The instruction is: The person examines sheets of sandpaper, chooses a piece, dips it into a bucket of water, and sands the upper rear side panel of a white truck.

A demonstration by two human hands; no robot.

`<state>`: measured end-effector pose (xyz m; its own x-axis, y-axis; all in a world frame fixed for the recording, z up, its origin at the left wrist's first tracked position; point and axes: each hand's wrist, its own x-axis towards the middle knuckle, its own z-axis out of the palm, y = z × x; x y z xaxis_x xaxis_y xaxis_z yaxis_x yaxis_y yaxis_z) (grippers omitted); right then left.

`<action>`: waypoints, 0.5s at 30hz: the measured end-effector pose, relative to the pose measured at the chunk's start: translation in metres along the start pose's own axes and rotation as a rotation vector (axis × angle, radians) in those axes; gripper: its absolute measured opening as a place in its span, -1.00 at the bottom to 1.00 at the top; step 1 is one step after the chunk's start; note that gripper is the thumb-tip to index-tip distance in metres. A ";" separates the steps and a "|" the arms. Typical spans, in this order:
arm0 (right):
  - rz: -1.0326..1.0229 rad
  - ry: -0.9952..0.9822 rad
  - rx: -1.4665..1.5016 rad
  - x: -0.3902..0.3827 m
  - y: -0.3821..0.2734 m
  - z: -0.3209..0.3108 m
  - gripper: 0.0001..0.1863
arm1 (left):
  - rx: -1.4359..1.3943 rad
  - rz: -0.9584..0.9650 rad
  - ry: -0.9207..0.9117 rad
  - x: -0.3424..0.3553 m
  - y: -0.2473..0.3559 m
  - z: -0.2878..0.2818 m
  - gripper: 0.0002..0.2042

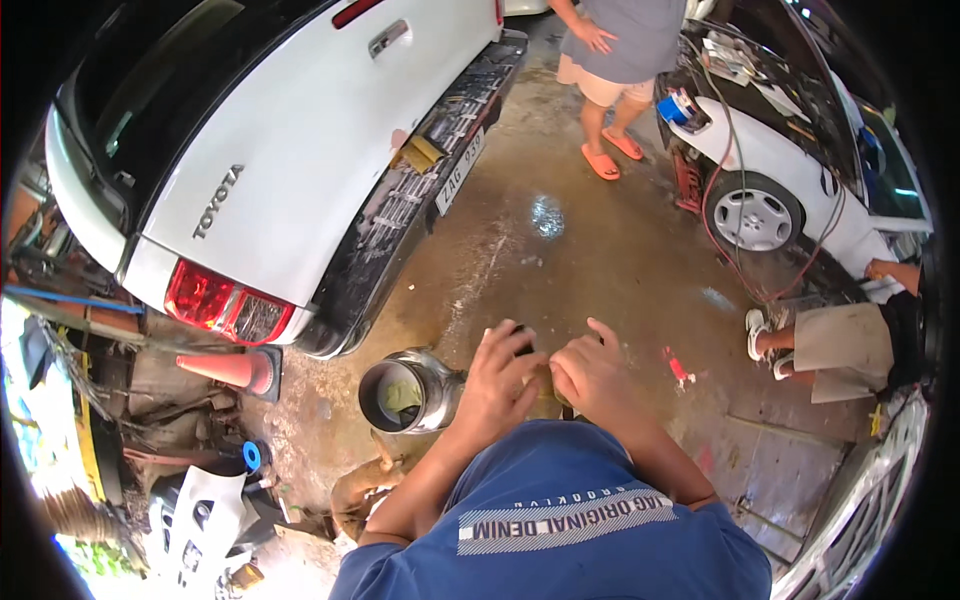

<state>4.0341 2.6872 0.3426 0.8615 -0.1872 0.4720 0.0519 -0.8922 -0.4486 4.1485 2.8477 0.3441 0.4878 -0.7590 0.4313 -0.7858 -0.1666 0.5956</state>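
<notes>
Both my hands are raised close together in front of my blue shirt (pixel 570 480). My left hand (pixel 495 375) has curled fingers, with a small dark thing (pixel 523 340) at its fingertips that I cannot make out. Beside it, my right hand (pixel 590 368) has bent fingers and one finger pointing up; what it holds, if anything, is hidden. Left of my left hand stands a shiny metal canister (pixel 435 390) with an open round mouth. Inside its mouth lies something pale green (pixel 403 393).
A white pickup (pixel 280 130) stands at the far left, with an orange cone (pixel 225 370) below its tail light. At right is a white car (pixel 800 160) with hoses (pixel 730 130). One person (pixel 620 50) stands ahead; another (pixel 840 345) is at right. The brown floor (pixel 540 270) looks wet.
</notes>
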 end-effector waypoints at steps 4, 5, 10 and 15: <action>-0.048 -0.048 -0.020 0.001 -0.001 -0.003 -0.93 | 0.005 0.026 -0.177 0.010 0.003 0.001 -0.84; -0.044 -0.063 -0.034 -0.001 -0.001 -0.004 -0.94 | 0.012 0.012 -0.232 0.009 0.004 0.000 -0.86; -0.044 -0.107 -0.013 -0.011 -0.002 -0.005 -0.95 | 0.022 0.032 -0.261 0.003 0.014 0.000 -0.86; -0.059 -0.105 0.013 -0.004 -0.006 -0.011 -0.96 | 0.024 0.058 -0.296 0.015 0.022 -0.009 -0.88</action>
<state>4.0249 2.6885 0.3515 0.9048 -0.0896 0.4163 0.1102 -0.8951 -0.4320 4.1425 2.8386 0.3697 0.3127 -0.9176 0.2455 -0.8197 -0.1301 0.5578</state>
